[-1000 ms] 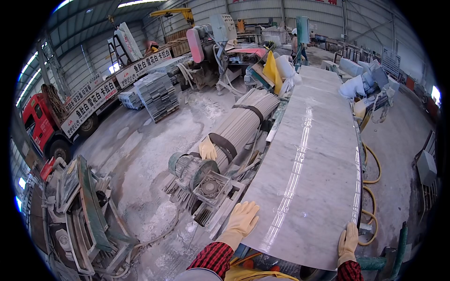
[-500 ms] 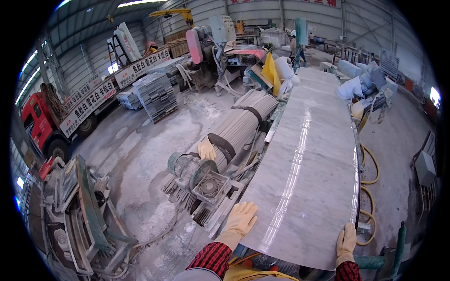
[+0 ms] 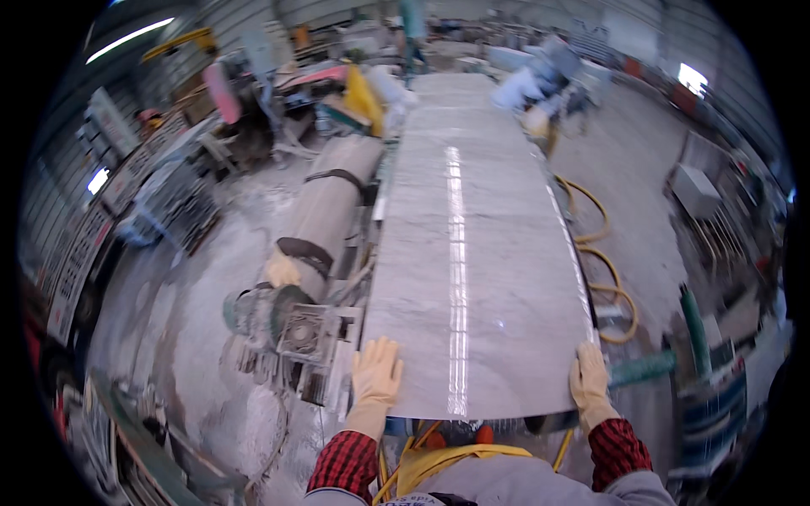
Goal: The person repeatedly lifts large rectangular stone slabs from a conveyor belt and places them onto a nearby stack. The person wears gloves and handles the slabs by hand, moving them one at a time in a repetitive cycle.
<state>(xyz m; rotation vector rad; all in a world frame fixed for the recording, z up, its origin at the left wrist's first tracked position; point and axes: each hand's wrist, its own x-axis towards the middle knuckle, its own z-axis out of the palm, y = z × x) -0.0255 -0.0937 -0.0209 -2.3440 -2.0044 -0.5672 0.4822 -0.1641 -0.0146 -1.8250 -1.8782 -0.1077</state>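
Plainly, one long grey marble slab [image 3: 472, 253] lies flat, its long axis running from 6 o'clock, at the person's body, away toward 12 o'clock. Two gloved hands rest on its near end — the left hand [image 3: 376, 375] at the 7 o'clock corner, fingers spread flat on the polished face; the right hand [image 3: 588, 381] at the 5 o'clock corner, fingers laid along the edge, neither gripping. Both sit about equally near. One yellow hose [image 3: 609, 274] coils at 3 o'clock — one motor unit [image 3: 291, 325] at 9 o'clock.
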